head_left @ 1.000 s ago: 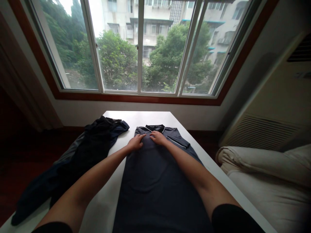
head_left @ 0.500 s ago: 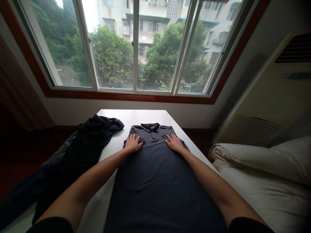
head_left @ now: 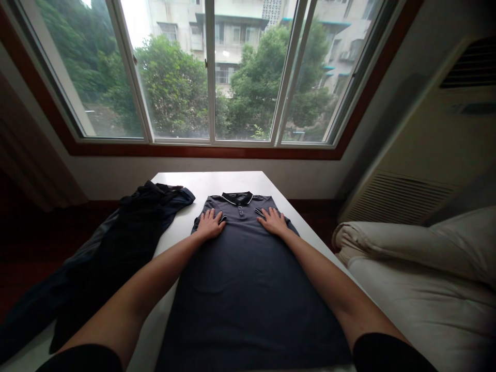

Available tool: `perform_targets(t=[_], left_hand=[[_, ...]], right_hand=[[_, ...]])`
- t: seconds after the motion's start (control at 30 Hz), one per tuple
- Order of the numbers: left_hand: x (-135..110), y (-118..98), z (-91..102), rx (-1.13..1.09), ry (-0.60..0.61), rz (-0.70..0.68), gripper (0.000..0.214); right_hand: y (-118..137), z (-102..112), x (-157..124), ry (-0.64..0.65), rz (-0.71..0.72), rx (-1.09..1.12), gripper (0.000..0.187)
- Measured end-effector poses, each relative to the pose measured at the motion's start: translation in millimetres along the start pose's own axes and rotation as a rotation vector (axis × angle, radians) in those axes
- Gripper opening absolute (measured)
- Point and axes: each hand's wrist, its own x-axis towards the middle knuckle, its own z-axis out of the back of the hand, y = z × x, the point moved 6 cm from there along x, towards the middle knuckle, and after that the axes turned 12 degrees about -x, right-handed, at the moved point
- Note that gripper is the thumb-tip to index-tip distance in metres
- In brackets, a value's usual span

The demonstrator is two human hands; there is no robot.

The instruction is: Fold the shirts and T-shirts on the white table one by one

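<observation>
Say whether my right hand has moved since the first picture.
Yes: the right hand has moved right, toward the right edge of the white table.

A wide window (head_left: 212, 93) (trees (head_left: 170, 85) outside) admits daylight; the wall (head_left: 116, 178) is pale; the floor (head_left: 19, 274), dark reddish.

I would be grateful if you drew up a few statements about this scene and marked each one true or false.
1. The left hand and the right hand both rest on the gray polo shirt. True.
2. The polo shirt is bunched into a heap. False: it lies spread out on the white table.
3. The black collar is at the end of the polo shirt nearer the window. True.
4. Other garments lie to the right of the polo shirt. False: the dark clothes lie to its left.
</observation>
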Motion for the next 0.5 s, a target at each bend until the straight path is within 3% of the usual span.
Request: perform_targets(t=[0.3, 0.5], left_hand=[[16.3, 7.2, 15.6, -0.005, -0.018, 0.038, 0.072], [2.0, -0.4, 21.5, -0.038, -0.059, -0.045, 0.063]], right_hand=[[13.8, 14.6, 17.2, -0.022, 0.006, 0.063, 0.077], [11.9, 28.7, 19.3, -0.103, 0.007, 0.106, 0.061]])
